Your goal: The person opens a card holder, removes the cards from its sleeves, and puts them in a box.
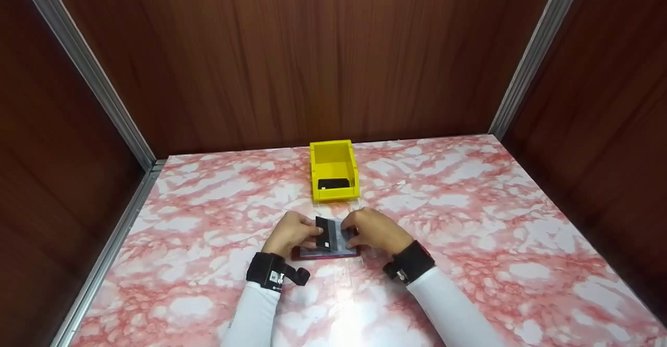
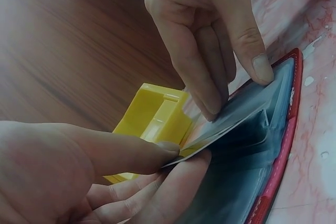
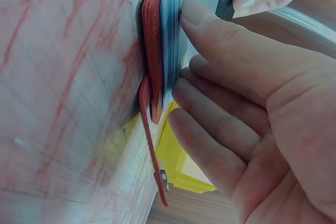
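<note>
A red card holder (image 1: 333, 256) with a stack of clear plastic sleeves (image 2: 247, 177) lies open on the table between both hands. My left hand (image 1: 293, 233) pinches a black card (image 1: 323, 235) between thumb and fingers, at the left part of the sleeves. In the left wrist view the card's thin edge meets a lifted sleeve; how far it sits inside cannot be told. My right hand (image 1: 379, 231) rests its thumb and fingertips on the sleeves' right side, fingers spread and gripping nothing visibly. A red strap with a metal snap (image 3: 149, 145) sticks out from the holder.
Behind the hands stands a yellow bin (image 1: 336, 195) with black cards (image 1: 333, 184) in it. The table (image 1: 208, 284) has a pink and white marbled top. Brown wood-look panels (image 1: 312, 60) with metal edge strips (image 1: 536, 50) enclose it at the back and sides.
</note>
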`<move>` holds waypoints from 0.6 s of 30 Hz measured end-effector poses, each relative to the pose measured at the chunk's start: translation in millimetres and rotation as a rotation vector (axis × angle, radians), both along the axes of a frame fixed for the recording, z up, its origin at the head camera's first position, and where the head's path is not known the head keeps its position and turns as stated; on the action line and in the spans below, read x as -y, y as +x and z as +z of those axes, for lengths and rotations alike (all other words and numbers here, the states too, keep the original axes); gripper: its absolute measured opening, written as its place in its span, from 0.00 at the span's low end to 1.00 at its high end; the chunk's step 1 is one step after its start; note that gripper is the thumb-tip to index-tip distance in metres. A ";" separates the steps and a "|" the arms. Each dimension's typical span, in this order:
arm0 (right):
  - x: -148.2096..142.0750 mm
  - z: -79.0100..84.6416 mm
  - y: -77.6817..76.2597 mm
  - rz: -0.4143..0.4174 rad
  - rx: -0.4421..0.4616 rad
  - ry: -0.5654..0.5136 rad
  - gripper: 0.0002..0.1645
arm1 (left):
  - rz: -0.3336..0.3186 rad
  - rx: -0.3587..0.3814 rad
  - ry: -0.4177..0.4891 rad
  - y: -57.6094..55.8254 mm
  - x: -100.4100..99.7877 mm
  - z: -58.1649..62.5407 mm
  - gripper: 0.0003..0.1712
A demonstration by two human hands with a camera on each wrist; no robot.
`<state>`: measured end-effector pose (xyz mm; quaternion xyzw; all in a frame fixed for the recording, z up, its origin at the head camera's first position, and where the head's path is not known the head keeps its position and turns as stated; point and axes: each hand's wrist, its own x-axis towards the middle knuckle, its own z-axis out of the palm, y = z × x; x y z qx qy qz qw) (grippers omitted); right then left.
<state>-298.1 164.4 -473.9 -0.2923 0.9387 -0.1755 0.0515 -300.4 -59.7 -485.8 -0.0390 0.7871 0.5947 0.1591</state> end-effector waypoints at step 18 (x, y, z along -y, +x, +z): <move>-0.7 1.1 2.1 0.025 -0.022 -0.017 0.20 | -0.017 0.008 0.011 -3.3 16.5 12.6 0.11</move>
